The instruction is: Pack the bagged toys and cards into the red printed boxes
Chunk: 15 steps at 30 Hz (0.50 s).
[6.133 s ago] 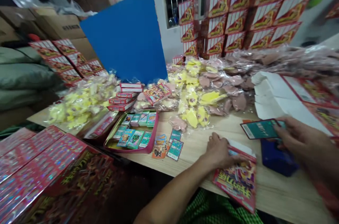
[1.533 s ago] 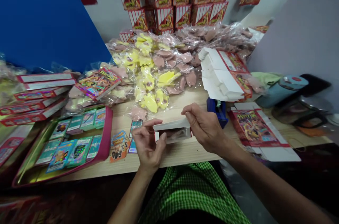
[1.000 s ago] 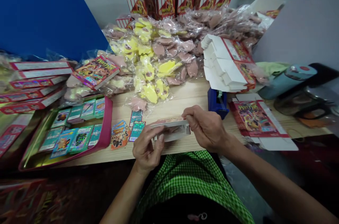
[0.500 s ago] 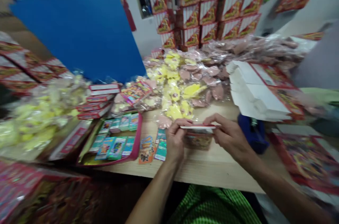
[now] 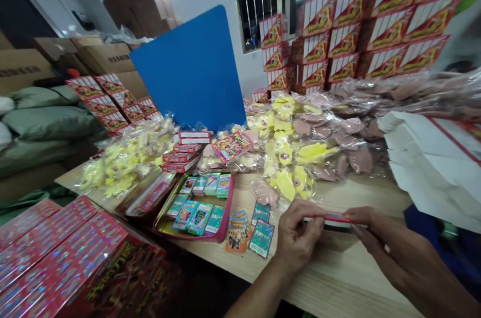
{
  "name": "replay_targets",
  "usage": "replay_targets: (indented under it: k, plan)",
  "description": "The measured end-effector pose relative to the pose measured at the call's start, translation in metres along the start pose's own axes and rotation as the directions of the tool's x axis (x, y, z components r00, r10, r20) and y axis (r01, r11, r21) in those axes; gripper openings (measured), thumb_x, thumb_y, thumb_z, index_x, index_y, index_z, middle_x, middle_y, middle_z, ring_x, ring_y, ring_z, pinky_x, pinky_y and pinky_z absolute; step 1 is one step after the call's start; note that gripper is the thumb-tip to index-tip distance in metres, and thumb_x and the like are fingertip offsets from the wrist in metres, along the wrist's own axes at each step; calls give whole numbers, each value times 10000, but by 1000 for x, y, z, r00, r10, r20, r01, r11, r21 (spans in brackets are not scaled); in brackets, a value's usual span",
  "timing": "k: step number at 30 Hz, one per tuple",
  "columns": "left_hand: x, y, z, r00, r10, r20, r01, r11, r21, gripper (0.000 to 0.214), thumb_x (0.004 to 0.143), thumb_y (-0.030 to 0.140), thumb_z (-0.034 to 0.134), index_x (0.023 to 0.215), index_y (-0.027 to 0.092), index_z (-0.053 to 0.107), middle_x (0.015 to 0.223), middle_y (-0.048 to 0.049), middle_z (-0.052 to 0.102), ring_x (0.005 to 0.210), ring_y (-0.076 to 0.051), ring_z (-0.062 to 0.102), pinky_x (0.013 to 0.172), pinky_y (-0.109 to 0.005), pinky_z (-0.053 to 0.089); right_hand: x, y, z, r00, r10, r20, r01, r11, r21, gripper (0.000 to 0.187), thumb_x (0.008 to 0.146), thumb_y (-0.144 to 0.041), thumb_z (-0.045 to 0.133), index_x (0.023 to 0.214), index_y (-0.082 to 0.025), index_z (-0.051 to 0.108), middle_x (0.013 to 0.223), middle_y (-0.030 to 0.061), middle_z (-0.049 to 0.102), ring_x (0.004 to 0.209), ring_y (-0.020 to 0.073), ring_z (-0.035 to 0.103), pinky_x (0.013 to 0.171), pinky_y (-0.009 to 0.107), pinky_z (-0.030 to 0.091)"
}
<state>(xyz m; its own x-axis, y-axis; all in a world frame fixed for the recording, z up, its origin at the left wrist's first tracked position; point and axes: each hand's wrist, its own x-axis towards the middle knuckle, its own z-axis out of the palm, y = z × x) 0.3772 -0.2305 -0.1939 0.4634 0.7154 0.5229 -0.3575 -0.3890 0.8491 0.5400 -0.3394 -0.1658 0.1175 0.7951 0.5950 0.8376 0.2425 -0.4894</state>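
My left hand (image 5: 297, 237) and my right hand (image 5: 379, 237) together hold a small flat red-and-white box (image 5: 335, 219) just above the wooden table (image 5: 338, 283). Each hand pinches one end of it, the left end and the right end. I see the box edge-on, so its inside is hidden. Just left of my left hand lie loose trading cards (image 5: 262, 237) on the table. A pink tin tray (image 5: 225, 218) with several card packs sits further left.
Bagged yellow and pink toys (image 5: 296, 152) cover the table's back. Red boxes are stacked by the window (image 5: 349, 42) and at the near left (image 5: 56, 258). A blue board (image 5: 191, 70) stands upright. Flat white box blanks (image 5: 432, 163) lie at the right.
The head has turned left, so the view has swung. The box has gone from open and tilted toward me to closed and edge-on, both hands still holding it.
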Motion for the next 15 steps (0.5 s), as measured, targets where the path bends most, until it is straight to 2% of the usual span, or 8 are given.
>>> replay_targets:
  k: [3, 7, 10, 12, 15]
  plan:
    - [7, -6, -11, 988, 126, 90, -131, 990, 55, 242, 980, 407, 630, 1031, 231, 789, 1016, -89, 732, 943, -198, 688, 830, -347, 566, -3, 12, 1, 987, -158, 21, 158, 987, -14, 150, 1026, -241, 503, 1140, -236, 600, 1067, 65, 688, 891, 187, 727, 748, 232, 574]
    - [11, -9, -26, 935, 281, 218, -322, 929, 184, 328, 892, 456, 740, 1163, 273, 761, 1181, -105, 722, 1047, -229, 701, 865, -385, 605, -8, 22, -2, 971, -233, 45, 236, 969, -70, 263, 994, -132, 487, 1230, -207, 574, 1209, 123, 664, 1056, 224, 704, 839, 290, 590]
    - [15, -7, -34, 885, 327, 331, -440, 820, 366, 274, 946, 252, 691, 1212, 306, 733, 1226, -95, 719, 1066, -211, 710, 889, -388, 612, -8, 22, -5, 957, -282, 70, 286, 956, -60, 285, 969, -67, 425, 1152, -197, 601, 1137, 133, 695, 1080, 245, 694, 853, 346, 608]
    - [19, -7, -37, 839, 346, 420, -519, 740, 427, 329, 928, 172, 701, 1239, 278, 713, 1235, -110, 718, 1069, -209, 711, 888, -375, 613, -7, 21, -5, 963, -228, 144, 238, 970, -56, 283, 965, -62, 394, 1102, -184, 609, 1211, 166, 676, 1114, 262, 679, 869, 396, 616]
    - [25, -4, -36, 768, 365, 526, -614, 655, 441, 349, 935, 155, 683, 1271, 251, 683, 1256, -120, 708, 1096, -214, 704, 886, -369, 618, -5, 13, -7, 965, -167, 202, 177, 984, -32, 334, 943, -28, 365, 1133, -168, 601, 1332, 197, 621, 1254, 276, 610, 972, 463, 580]
